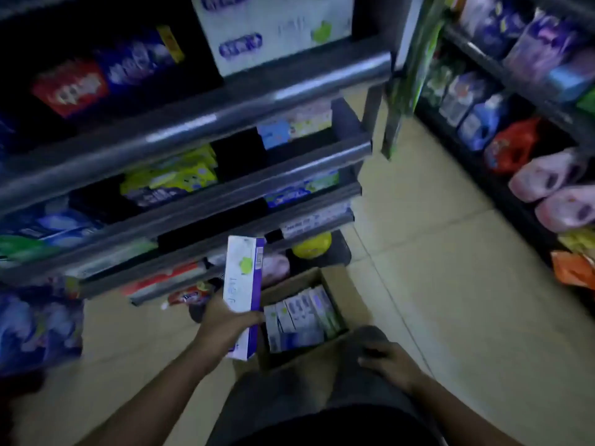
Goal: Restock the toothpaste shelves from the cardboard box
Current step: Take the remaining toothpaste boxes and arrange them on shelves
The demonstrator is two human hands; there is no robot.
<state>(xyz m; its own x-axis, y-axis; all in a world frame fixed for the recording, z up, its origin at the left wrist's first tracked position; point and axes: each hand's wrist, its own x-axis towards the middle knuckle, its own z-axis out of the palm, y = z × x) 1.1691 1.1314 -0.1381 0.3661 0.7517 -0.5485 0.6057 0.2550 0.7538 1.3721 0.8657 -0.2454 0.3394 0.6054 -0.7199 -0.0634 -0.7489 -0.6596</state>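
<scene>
My left hand (pixel 225 323) grips a long white and purple toothpaste carton (pixel 243 278), held upright above the floor just left of the cardboard box (pixel 346 294). The open box sits on the floor in front of the shelves and holds several similar cartons (pixel 301 317) standing on end. My right hand (pixel 386 358) rests on my knee to the right of the box, fingers loosely bent, holding nothing. The grey shelf unit (pixel 206 201) rises on the left, its lower tiers carrying toothpaste boxes (pixel 164 278).
A second rack (pixel 515 91) with bottles and pouches lines the right side. Pink packs (pixel 547 175) bulge out from it into the aisle. A yellow ball-shaped item (pixel 311 245) lies on the bottom shelf behind the box. Blue packs (pixel 35 323) sit at floor level on the left.
</scene>
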